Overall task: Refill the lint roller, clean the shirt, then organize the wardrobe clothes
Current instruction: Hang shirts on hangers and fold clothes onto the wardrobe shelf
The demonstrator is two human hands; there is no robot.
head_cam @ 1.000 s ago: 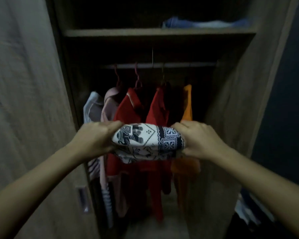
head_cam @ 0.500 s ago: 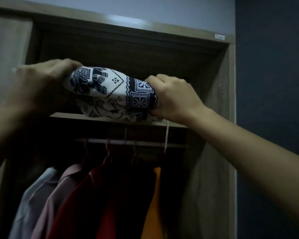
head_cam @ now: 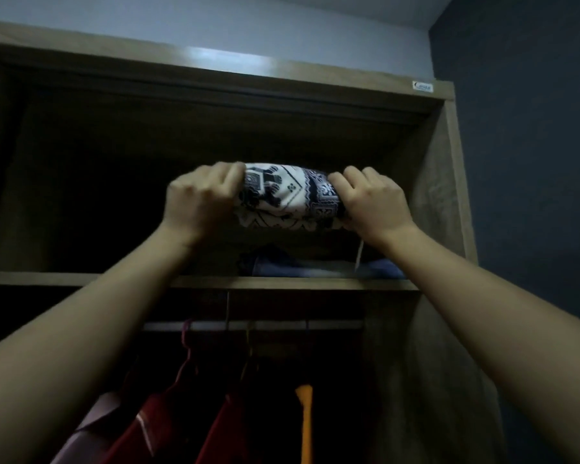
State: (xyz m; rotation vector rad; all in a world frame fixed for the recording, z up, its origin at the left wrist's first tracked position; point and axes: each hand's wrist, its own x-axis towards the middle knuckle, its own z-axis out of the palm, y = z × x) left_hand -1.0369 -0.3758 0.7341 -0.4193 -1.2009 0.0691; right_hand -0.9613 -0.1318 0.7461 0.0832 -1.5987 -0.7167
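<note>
While held over the shelf [head_cam: 81,278], a folded cloth [head_cam: 287,199] is gripped.
Its ends are clasped by the left hand [head_cam: 200,199] and right hand [head_cam: 374,202], above blue clothes [head_cam: 302,267].

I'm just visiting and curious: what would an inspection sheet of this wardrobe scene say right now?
Surface: wooden top shelf, dimly lit.
Job's things: folded patterned cloth held in the top compartment, above the shelf; red garments and an orange garment hang on the rail below.
Clutter: folded blue clothes lie on the shelf under the cloth.
Grippers: left hand and right hand each grip one end of the cloth.
Cables: nothing seen; a thin pale string dangles by the right wrist.
Surroundings: wooden wardrobe, dark blue wall.
</note>
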